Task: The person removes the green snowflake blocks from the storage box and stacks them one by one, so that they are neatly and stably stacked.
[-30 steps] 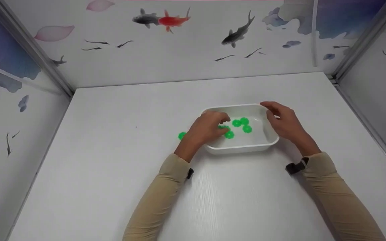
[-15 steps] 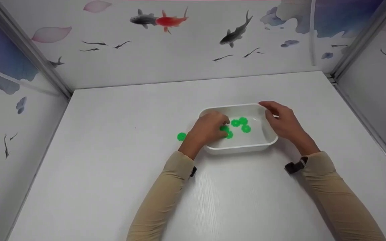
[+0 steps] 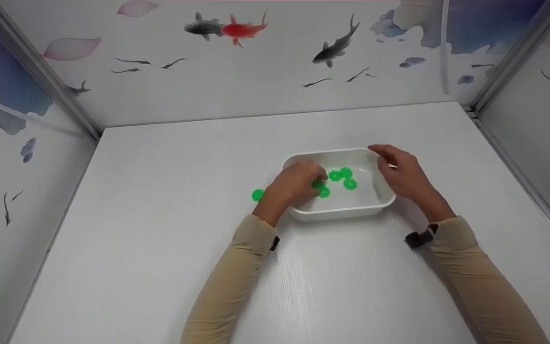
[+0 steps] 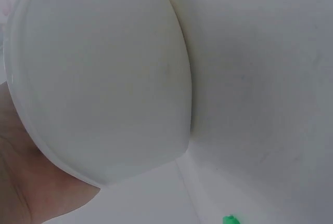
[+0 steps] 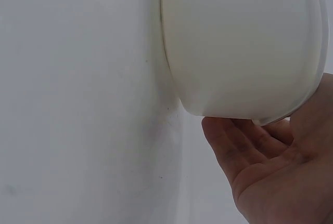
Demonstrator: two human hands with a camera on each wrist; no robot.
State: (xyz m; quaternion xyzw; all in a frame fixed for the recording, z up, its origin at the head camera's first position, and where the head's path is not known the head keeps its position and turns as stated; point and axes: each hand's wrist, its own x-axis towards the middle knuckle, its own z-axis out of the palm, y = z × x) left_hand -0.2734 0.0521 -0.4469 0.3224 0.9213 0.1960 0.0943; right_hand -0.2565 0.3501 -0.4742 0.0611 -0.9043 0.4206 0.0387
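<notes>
In the head view, the tray (image 3: 339, 213) stands on the tabletop (image 3: 160, 215), nearer to its right edge than to its left. The left hand (image 3: 296, 181) passes over the tray's left rim, thumb and fingers bent round a green disc (image 3: 319, 184). Other discs (image 3: 350, 184) lie inside; a lone disc (image 3: 257, 195) lies outside, beside the wrist. The right hand (image 3: 405, 176) grips the tray's right end. Broad surface extends leftward, until walls (image 3: 265, 91) painted with fish. In the left wrist view, the palm is at the rim. In the right wrist view, fingers bend behind the tray.
</notes>
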